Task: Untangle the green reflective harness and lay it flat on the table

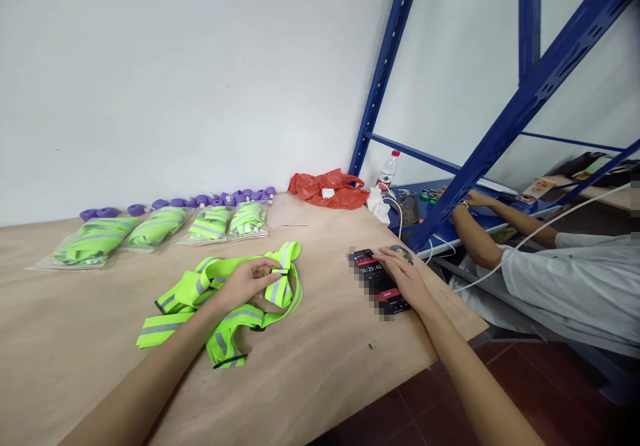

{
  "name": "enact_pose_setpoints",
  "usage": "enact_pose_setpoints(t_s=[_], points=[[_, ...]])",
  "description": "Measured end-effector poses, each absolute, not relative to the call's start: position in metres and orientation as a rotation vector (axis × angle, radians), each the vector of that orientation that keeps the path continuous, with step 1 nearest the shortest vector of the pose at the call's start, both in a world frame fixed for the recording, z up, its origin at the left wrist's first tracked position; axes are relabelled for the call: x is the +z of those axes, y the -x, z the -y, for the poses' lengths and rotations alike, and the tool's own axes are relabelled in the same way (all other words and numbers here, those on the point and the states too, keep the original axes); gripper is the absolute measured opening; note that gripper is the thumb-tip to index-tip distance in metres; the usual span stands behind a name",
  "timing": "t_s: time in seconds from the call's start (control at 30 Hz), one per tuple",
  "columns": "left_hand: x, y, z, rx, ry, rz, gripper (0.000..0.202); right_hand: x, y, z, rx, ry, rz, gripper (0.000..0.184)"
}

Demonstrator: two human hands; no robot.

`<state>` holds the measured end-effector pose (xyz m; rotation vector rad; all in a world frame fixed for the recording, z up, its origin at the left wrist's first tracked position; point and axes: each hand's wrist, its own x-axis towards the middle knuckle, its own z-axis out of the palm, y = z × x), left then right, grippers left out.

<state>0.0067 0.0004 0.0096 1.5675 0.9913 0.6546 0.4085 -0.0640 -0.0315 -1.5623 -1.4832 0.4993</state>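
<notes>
A neon yellow-green reflective vest (220, 306) with grey stripes lies loose on the brown wooden table (320, 373). My left hand (249, 282) rests on it, its fingers pinched on a small black buckle of the vest strap. My right hand (403, 275) lies flat over a black phone (379, 283) with a red-lit timer screen, fingers stretched out and touching it near the table's right edge.
Several bagged green vests (155, 227) line the back of the table, with a row of purple caps (200, 201) behind them. An orange plastic bag (327, 189) and a water bottle (387, 171) stand near a blue metal rack (505, 116). Another person (565, 279) in white leans on a blue surface at right.
</notes>
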Motion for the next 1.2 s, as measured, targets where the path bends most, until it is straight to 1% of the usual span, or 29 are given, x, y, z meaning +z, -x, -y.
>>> enact_pose_setpoints(t_s=[0.27,0.4,0.6,0.83,1.07,1.2], points=[[0.0073,-0.0049,0.0013,0.673,-1.545,-0.953,0.049,-0.0257,-0.4071,0.0645,0.444,1.600,1.514,0.051],[0.0064,-0.0041,0.0006,0.683,-1.581,-0.953,0.046,-0.0232,-0.4040,0.0660,0.455,1.612,1.553,0.055],[0.0065,-0.0018,-0.0010,0.699,-1.741,-0.949,0.041,-0.0255,-0.4038,0.0653,0.447,1.618,1.590,0.055],[0.0014,0.0003,-0.0047,0.704,-1.761,-0.938,0.039,-0.0254,-0.4038,0.0651,0.441,1.664,1.643,0.059],[0.0040,0.0000,-0.0033,0.693,-1.692,-0.892,0.047,-0.0245,-0.4032,0.0651,0.439,1.662,1.614,0.056],[0.0004,-0.0004,-0.0046,0.714,-1.695,-0.910,0.047,-0.0251,-0.4040,0.0649,0.440,1.655,1.610,0.053]])
